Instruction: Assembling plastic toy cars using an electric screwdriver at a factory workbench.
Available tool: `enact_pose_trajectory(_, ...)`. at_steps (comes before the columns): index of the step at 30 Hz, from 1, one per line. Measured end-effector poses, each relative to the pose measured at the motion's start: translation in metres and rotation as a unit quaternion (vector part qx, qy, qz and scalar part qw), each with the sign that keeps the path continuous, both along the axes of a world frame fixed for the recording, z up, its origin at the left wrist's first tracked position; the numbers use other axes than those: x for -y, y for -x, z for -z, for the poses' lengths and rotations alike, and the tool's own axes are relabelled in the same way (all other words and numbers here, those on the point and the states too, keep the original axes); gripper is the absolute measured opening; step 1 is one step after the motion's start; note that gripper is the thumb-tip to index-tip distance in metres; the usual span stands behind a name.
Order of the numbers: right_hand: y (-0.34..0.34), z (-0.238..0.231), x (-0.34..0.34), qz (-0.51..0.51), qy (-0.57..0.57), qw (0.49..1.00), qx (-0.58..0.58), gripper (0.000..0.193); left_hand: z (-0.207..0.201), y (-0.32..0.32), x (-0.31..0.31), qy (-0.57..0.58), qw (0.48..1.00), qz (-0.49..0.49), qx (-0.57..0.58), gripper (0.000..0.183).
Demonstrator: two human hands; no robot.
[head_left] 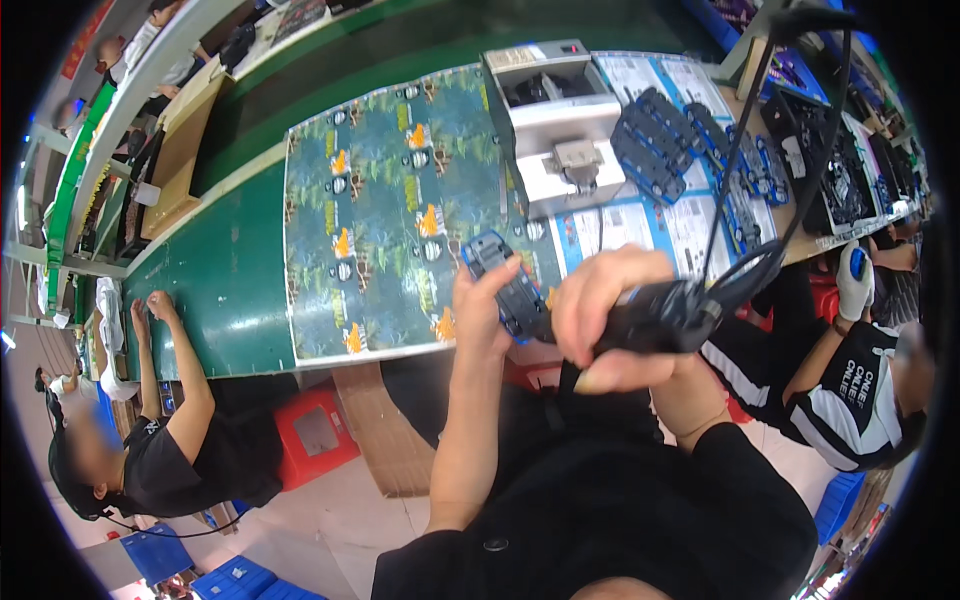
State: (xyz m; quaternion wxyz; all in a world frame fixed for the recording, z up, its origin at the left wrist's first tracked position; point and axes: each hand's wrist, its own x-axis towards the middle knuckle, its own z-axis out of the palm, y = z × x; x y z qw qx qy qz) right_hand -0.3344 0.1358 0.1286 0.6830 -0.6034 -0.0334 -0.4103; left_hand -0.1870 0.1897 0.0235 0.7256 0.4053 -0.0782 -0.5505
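- My left hand (482,305) is closed around a small blue and black toy car body (507,283); thumb and fingers clamp its long sides; the part sits raised above the near edge of the green conveyor belt (230,270), just in front of my chest.
- My right hand (610,315) is wrapped tight around a black powered screwdriver (665,315); its tip end meets the car body, but my fingers hide the exact contact point; black cables (745,180) run from the tool up and away to the right.
- Handling judgement: the car body looks like a light, rigid plastic shell; glossy, so likely to slip under side load; thin edges may crack if squeezed hard.
- Recommended hold: grip across the flanks, as now, clear of the tool tip; brace the wrist to resist the torque of the driver.
- The screwdriver appears heavier; the cables will tug on it; a full-palm hold is appropriate.
- Surroundings: a printed jungle-pattern card sheet (390,210) lies on the belt; a grey-white bench machine (560,125) stands beyond it; a row of matching car bodies (690,140) lies to the right; a seated person in black (190,440) works at my left; another person wearing a white glove (853,285) works at my right.
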Motion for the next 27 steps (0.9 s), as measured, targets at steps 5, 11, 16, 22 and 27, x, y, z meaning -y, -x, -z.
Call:
enact_pose_trajectory(5, -0.012, 0.002, 0.01, -0.113, 0.05, 0.992, 0.001, 0.032, 0.004, -0.001, -0.001, -0.021, 1.0, 0.02, 0.007, 0.019)
enact_pose_trajectory(11, -0.017, -0.002, 0.007, -0.168, 0.081, 0.982, 0.019, 0.031, 0.004, 0.0, -0.003, -0.033, 0.997, 0.042, 0.058, 0.02)
enact_pose_trajectory(16, -0.011, -0.003, 0.003, -0.107, 0.073, 0.991, 0.028, 0.031, 0.002, -0.003, -0.004, -0.038, 0.998, 0.031, -0.041, 0.022)
enact_pose_trajectory(22, -0.014, 0.001, 0.015, -0.114, 0.038, 0.992, 0.035, 0.033, -0.005, -0.003, 0.005, -0.024, 0.999, 0.03, -0.013, 0.024)
enact_pose_trajectory(27, -0.018, 0.008, 0.014, -0.118, 0.035, 0.991, 0.047, 0.034, -0.004, -0.004, 0.005, -0.022, 0.999, 0.033, -0.017, 0.023)
